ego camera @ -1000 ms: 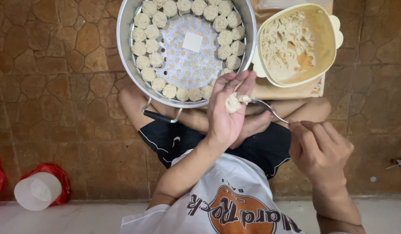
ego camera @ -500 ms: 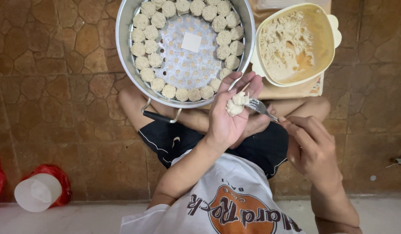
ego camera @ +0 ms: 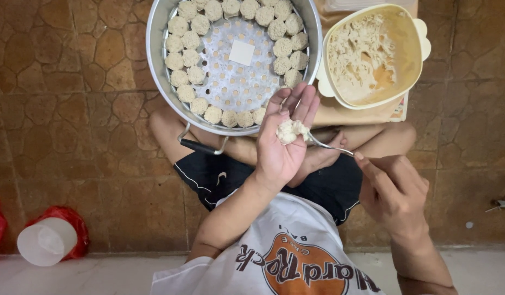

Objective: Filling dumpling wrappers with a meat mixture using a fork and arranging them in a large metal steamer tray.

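Observation:
My left hand [ego camera: 279, 155] is palm up over my crossed legs, cupping a small pale dumpling [ego camera: 289, 131] on its fingers. My right hand [ego camera: 394, 191] grips a metal fork [ego camera: 326, 145] whose tip touches the dumpling. Just beyond my left fingertips stands a round metal steamer pot [ego camera: 154, 65]. Several finished dumplings [ego camera: 181, 76] ring its perforated tray, with a white paper square [ego camera: 241, 53] in the middle. To the right a cream plastic bowl [ego camera: 421, 49] holds pale minced filling [ego camera: 356, 54].
The pot's black handle [ego camera: 200, 146] points toward my left knee. The bowl rests on a board [ego camera: 397, 109] over my right leg. A white cup in a red bag [ego camera: 47, 240] sits at the lower left on the brown stone-pattern floor [ego camera: 72, 136].
The fork tip has stayed at the dumpling in my left palm. My right hand shifted slightly left and then back. The left hand barely moved.

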